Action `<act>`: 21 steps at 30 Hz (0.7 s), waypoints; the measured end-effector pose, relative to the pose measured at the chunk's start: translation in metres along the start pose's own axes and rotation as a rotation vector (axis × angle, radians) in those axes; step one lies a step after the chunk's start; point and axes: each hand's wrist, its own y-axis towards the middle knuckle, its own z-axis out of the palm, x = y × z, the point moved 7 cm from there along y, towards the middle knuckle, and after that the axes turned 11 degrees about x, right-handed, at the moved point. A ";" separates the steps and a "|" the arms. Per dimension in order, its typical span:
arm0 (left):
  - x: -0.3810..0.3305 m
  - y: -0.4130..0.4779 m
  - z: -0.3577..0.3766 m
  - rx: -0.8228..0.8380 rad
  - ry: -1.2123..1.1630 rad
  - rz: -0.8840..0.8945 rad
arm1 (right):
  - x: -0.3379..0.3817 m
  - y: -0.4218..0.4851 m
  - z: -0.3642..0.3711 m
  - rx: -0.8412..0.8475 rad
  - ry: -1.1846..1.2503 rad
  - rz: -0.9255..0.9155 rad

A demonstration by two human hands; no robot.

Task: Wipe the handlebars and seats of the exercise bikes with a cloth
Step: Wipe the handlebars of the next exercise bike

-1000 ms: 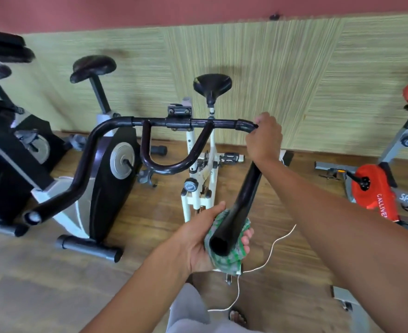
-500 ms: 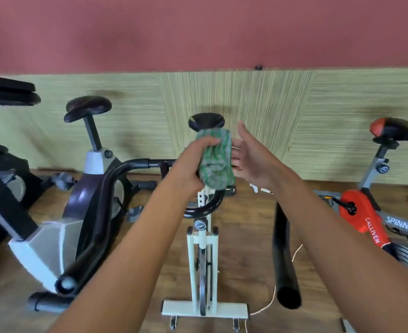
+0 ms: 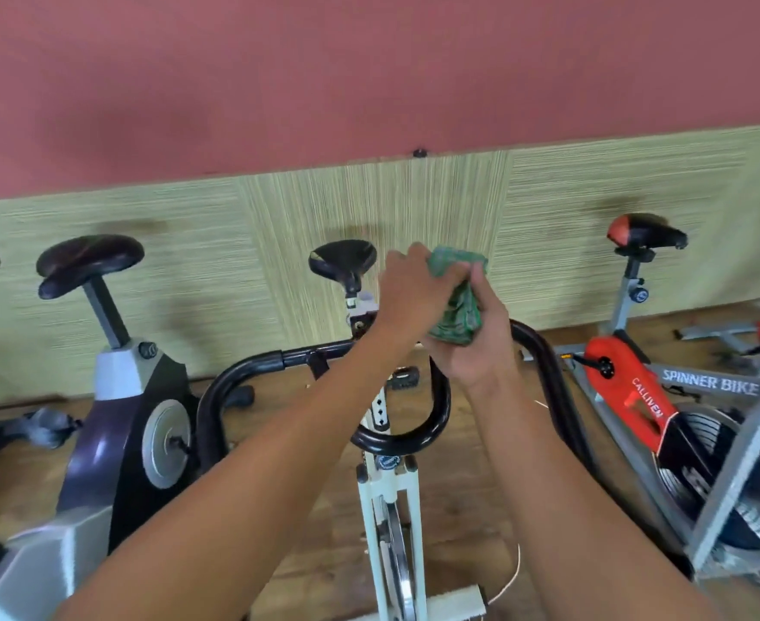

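Cloth (image 3: 457, 312), long axis upright, in left hand (image 3: 414, 294) and right hand (image 3: 481, 349)

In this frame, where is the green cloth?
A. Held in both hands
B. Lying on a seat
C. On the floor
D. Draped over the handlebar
A: the left hand grips the top of the cloth and the right hand holds its lower part.
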 end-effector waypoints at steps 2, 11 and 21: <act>-0.002 -0.007 -0.009 0.017 0.324 0.075 | 0.003 -0.009 -0.015 -0.079 -0.026 -0.034; 0.187 -0.014 -0.102 0.078 0.603 -0.359 | -0.022 -0.030 -0.109 -0.610 -0.980 0.427; 0.229 -0.029 -0.116 0.090 0.788 -0.471 | -0.020 -0.018 -0.078 -0.639 -1.367 0.285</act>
